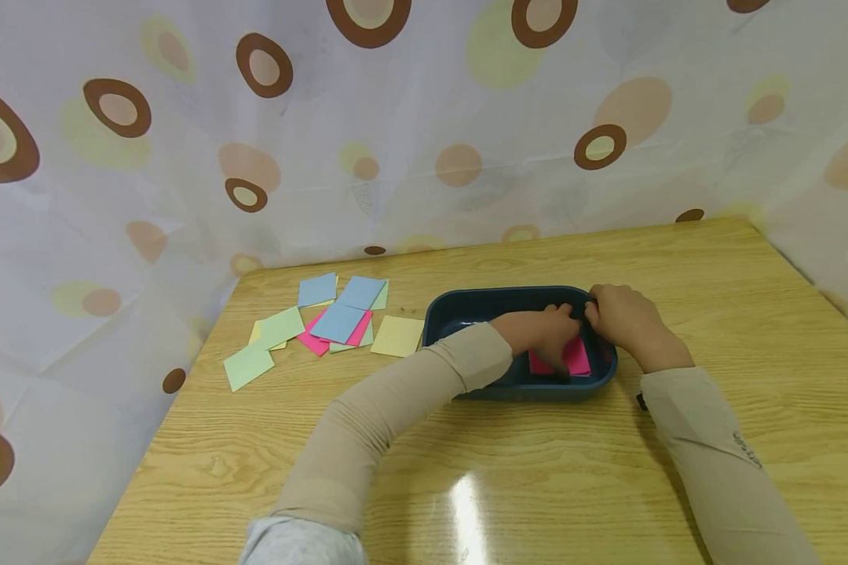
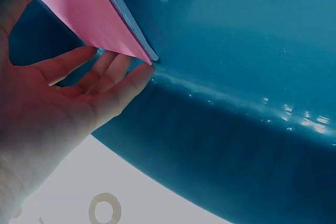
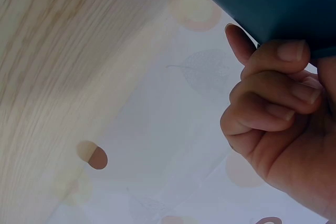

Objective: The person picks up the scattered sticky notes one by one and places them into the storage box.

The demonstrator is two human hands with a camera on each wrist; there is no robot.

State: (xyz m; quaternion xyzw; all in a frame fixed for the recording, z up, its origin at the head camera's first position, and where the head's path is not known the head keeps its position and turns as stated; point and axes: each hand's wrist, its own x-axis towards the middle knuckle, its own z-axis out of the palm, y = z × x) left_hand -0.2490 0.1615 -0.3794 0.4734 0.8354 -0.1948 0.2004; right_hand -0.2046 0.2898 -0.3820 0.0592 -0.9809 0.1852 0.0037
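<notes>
Fingers of the left hand [image 1: 553, 336], loosely spread, touch pink notes [image 1: 578, 359] inside the blue bin [image 1: 537, 393]; those of the right hand [image 1: 625, 318] curl round its far right corner. Loose notes [image 1: 338, 323] lie toward the desk's far left corner.

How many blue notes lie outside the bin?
3: one blue note back left, a second blue note right of it, a third blue note in front. Others may be hidden underneath.

A whitish sheet [image 1: 424, 102] with brown rings [image 1: 243, 59] is hanging behind a wood table [image 1: 537, 471] that's kinda catching some glare [image 1: 468, 518].
</notes>
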